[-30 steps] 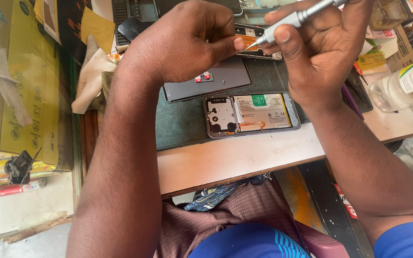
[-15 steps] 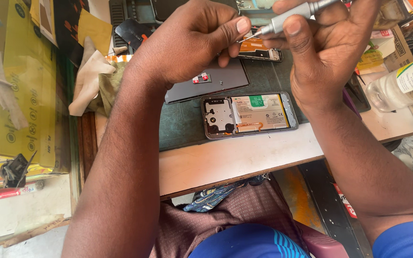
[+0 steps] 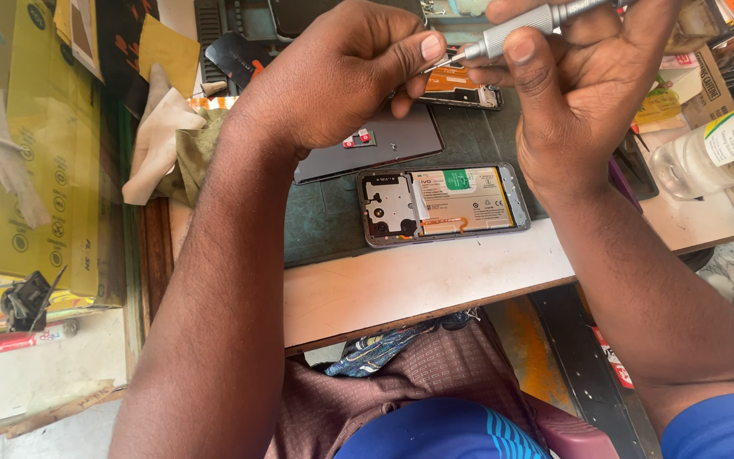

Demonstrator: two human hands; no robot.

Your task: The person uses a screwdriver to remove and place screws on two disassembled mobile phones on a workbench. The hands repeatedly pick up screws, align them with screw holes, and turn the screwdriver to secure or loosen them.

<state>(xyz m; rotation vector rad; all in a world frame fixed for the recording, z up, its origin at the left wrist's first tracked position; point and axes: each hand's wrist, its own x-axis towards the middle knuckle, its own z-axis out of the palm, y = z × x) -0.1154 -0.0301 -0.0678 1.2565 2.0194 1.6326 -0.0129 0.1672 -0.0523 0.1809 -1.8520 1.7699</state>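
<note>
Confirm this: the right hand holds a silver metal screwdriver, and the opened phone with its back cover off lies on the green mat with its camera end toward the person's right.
One detail is wrong. In the head view, the opened phone has its camera end toward the person's left, not right. The right hand does hold the silver metal screwdriver, and the phone lies on the green mat.

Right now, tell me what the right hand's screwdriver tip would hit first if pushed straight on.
Likely the left hand's thumb: the screwdriver in the right hand points left at it, though depth is unclear.
</note>
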